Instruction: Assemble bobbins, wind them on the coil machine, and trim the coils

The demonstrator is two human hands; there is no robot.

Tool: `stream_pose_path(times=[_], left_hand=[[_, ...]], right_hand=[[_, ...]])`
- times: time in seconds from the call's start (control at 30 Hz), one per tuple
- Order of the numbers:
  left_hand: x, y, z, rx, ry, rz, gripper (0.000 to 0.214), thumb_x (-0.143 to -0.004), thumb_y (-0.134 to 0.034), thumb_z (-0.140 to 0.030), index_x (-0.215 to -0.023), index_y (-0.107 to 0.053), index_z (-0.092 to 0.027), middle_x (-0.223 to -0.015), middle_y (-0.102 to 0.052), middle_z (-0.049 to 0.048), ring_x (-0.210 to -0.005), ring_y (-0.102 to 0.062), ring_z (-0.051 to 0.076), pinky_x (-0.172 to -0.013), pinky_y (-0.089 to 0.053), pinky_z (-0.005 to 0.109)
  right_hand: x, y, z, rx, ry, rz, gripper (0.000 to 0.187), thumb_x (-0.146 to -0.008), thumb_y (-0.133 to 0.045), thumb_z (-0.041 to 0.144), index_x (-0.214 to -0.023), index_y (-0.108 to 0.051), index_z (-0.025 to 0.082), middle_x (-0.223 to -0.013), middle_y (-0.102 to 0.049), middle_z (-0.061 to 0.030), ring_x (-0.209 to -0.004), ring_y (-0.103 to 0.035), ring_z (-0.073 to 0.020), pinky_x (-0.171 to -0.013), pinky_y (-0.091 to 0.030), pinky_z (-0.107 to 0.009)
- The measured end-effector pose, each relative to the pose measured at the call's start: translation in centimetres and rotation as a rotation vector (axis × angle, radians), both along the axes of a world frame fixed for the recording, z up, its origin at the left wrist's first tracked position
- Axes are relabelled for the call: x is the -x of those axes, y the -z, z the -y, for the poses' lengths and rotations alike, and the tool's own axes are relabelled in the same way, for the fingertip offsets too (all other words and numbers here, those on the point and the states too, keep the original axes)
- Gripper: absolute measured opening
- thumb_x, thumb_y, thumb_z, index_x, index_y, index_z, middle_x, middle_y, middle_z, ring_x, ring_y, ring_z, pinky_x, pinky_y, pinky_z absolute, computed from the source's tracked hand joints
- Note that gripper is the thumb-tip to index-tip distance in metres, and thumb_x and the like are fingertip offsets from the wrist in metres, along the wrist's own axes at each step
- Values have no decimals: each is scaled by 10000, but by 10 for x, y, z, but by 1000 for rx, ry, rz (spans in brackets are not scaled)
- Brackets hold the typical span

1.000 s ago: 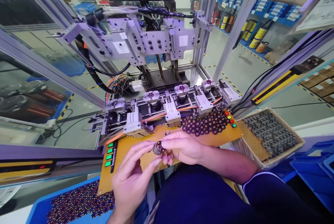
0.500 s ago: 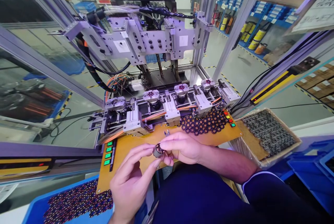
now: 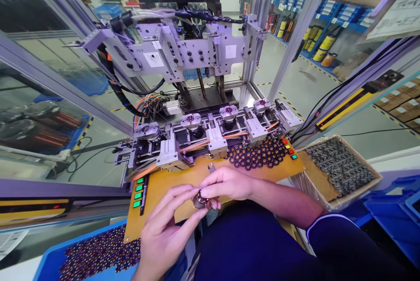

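Observation:
A small round motor stator [image 3: 198,201] with copper windings is held between my two hands, low over the orange work plate [image 3: 157,198]. My left hand [image 3: 172,224] grips it from the left with thumb and fingertips. From the right, my right hand [image 3: 228,185] pinches at its upper edge; the fingers cover part of it, and whether they hold a wire end is too small to tell. Just beyond my right fingers lies a pair of cutting pliers [image 3: 211,167], partly hidden. Several stators [image 3: 257,155] lie close together on the right part of the plate.
A winding machine [image 3: 197,53] stands ahead, its row of fixtures [image 3: 191,120] at the plate's far edge, some bearing stators. Green buttons [image 3: 138,194] sit at left. A blue bin [image 3: 49,263] of stators is lower left, a box [image 3: 374,180] of metal parts right.
Both hands and the stator have moved slightly down in the view. The stator is tilted differently, and my right fingers cover more of its top. Both hands keep hold of it.

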State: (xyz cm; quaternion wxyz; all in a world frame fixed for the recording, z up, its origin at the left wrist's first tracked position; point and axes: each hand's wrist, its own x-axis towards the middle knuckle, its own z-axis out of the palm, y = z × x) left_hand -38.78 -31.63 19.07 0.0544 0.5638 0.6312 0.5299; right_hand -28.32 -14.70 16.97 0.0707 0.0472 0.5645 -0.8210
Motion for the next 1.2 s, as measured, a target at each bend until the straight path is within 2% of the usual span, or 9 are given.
stream_pose_path(times=[0.13,0.3,0.43,0.53,0.63,0.77,0.93,1.07,1.2], left_hand=[[3,20,9,55,-108,-116,428,-811,-736,-134,-1212,-622,-234,-1031,-689,32,-939,-665,159,-880,-531,267],[31,84,16,229,-317,-142,235,-887,-634,-269,-1114,-648,-208,-1034,-704,77,-937,-695,217,-816,-558,346],[62,139,9,216,-492,-159,144,-902,-581,-319,-889,-660,-200,-898,-716,90,-865,-703,260,-812,-562,435],[72,156,10,212,-548,-196,137,-883,-597,-337,-848,-657,-220,-896,-728,86,-857,-706,272,-817,-559,451],[72,140,22,193,-560,-246,117,-863,-632,-329,-897,-668,-224,-930,-724,102,-869,-695,293,-823,-541,457],[87,74,15,43,-551,-387,242,-807,-719,-242,-1044,-677,-223,-938,-709,101,-860,-667,281,-881,-498,435],[139,4,-88,32,-285,-570,278,-845,-672,-375,-1066,-688,-207,-1043,-695,144,-1037,-621,334,-981,-452,504],[175,4,-165,227,-143,-589,255,-845,-644,-418,-992,-713,-222,-1198,-658,154,-1256,-512,387,-1033,-434,574],[181,14,-184,413,-71,-626,180,-875,-659,-327,-959,-697,-172,-1281,-624,131,-1312,-481,344,-1041,-427,587]], right_hand=[[1,8,12,-324,101,12,472,-915,-569,532,-1035,-705,97,-672,-625,-8,-571,-581,-102,-565,-492,-226],[1,18,15,-674,281,-14,360,-892,-646,325,-1181,-671,112,-888,-716,-66,-794,-642,-159,-791,-501,-287],[-2,16,8,-875,204,-101,179,-873,-658,235,-1000,-725,127,-857,-716,-50,-705,-623,-134,-717,-489,-244],[-12,6,-5,-1040,159,-160,151,-879,-654,210,-977,-725,120,-866,-707,-62,-733,-626,-140,-718,-488,-240],[-27,-13,-36,-1231,161,-177,178,-921,-608,230,-993,-723,115,-909,-699,-93,-823,-635,-175,-773,-496,-274],[-32,-47,-106,-1499,241,-79,252,-973,-521,233,-1080,-696,86,-996,-675,-150,-913,-617,-236,-848,-491,-386],[13,-69,-183,-1719,225,23,287,-912,-591,132,-1185,-638,58,-1227,-590,-206,-1151,-544,-294,-987,-448,-464],[50,-54,-202,-1793,122,57,246,-854,-681,133,-1089,-658,65,-1303,-554,-186,-1220,-519,-286,-1029,-447,-437],[59,-38,-209,-1795,95,57,183,-917,-657,248,-1051,-646,124,-1254,-596,-92,-1180,-557,-246,-1010,-467,-469]])
